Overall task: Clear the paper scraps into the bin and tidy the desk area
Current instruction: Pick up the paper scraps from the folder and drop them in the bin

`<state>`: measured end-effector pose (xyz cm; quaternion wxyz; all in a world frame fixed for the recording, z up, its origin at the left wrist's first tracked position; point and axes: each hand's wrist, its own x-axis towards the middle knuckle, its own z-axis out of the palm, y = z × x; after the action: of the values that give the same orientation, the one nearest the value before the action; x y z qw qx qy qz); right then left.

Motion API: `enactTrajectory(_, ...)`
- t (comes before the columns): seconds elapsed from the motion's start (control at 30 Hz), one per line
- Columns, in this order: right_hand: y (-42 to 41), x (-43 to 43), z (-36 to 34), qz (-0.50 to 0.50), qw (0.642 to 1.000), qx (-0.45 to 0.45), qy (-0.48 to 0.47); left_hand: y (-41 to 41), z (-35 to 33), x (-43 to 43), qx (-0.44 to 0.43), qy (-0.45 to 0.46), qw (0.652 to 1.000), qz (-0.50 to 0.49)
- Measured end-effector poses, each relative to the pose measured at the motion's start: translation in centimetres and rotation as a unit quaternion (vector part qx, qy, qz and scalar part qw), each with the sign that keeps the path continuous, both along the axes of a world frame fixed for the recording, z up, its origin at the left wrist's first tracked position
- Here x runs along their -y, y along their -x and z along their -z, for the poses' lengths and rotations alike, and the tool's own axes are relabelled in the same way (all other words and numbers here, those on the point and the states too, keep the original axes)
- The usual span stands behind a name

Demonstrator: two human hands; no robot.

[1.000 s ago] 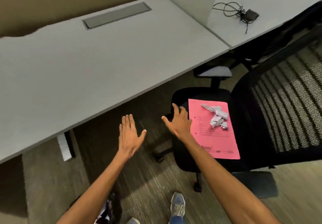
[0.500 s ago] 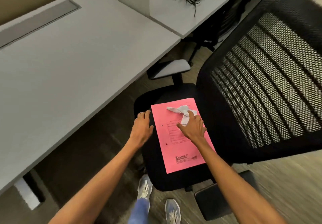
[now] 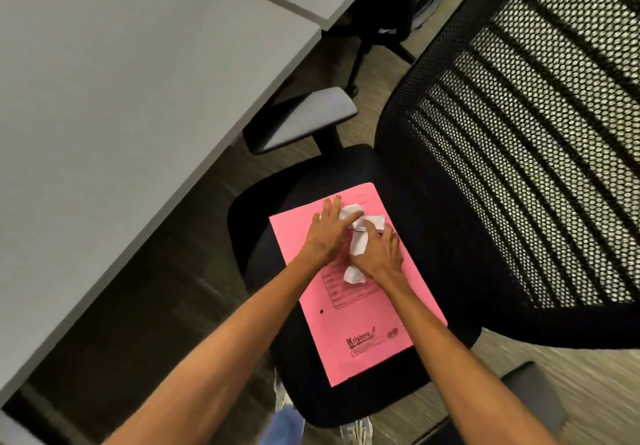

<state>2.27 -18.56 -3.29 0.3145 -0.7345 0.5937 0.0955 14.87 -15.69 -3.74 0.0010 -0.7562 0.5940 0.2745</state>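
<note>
At the centre of the frame, crumpled white paper scraps (image 3: 357, 237) lie on a pink printed paper folder (image 3: 360, 323) resting on the black office chair seat (image 3: 301, 399). The left hand (image 3: 329, 233) lies flat and spread beside them, fingers touching the scraps; the right hand (image 3: 379, 254) curls over them, gathering some. A grey counter (image 3: 121, 98) fills the upper left.

Both forearms (image 3: 221, 351) bare, no sleeves visible. No rings or watch seen. Blue jeans (image 3: 287, 424), pale sneaker (image 3: 356, 429) below.
</note>
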Motion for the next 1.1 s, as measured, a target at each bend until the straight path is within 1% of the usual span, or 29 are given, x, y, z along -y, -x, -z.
enactTrajectory(0.1,-0.2,-0.3,0.1,0.003,1.000,0.001,0.010,-0.2,0.4,0.6,0.047,-0.017,0.998,0.044)
enactTrajectory(0.17,-0.3,-0.4,0.0,0.006,1.000,0.009,0.003,-0.4,0.4,0.5,0.066,-0.006,0.997,0.050)
enactTrajectory(0.27,-0.7,-0.6,0.0,0.024,0.999,0.023,0.023,-0.8,-0.2,0.2,0.061,0.008,0.997,0.049)
enactTrajectory(0.43,-1.0,-1.4,-0.3,0.077,0.991,0.090,0.056,-1.2,-0.8,-0.8,0.082,0.031,0.995,0.047)
enactTrajectory(0.5,-1.0,-1.5,-0.5,0.108,0.985,0.118,0.058,-1.4,-1.0,-1.1,0.066,0.041,0.996,0.043)
enactTrajectory(0.57,-0.8,-1.4,-0.7,0.123,0.983,0.122,0.065,-1.5,-1.1,-1.4,0.049,0.057,0.997,0.033)
enactTrajectory(0.73,-0.2,-0.9,-1.1,0.154,0.978,0.125,0.069,-1.4,-1.3,-2.4,0.030,0.053,0.998,-0.007)
enactTrajectory(0.87,0.0,0.0,-2.2,0.196,0.972,0.121,0.052,-1.8,-2.3,-3.7,0.002,0.055,0.996,-0.069)
enactTrajectory(1.1,0.9,1.6,-5.3,0.205,0.963,0.153,0.080,-2.5,-5.1,-7.7,-0.003,0.064,0.982,-0.178)
